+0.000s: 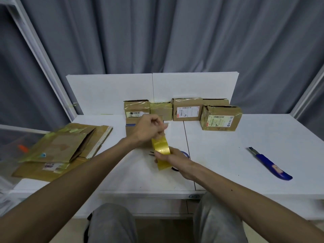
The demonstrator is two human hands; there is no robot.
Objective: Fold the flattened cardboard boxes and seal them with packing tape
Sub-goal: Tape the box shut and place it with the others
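Note:
My right hand grips a roll of yellowish packing tape above the middle of the white table. My left hand pinches the loose end of the tape and holds it up above the roll. Behind my left hand stands a small folded cardboard box, mostly hidden. A pile of flattened cardboard boxes lies at the table's left. Several folded, taped boxes stand in a row at the back, among them one with a white label and a crumpled one.
A blue utility knife lies on the right of the table. Scissors with a dark blue handle lie under my right hand, mostly hidden. White boards stand upright behind the boxes. Grey curtains hang behind. My knees show below the table's front edge.

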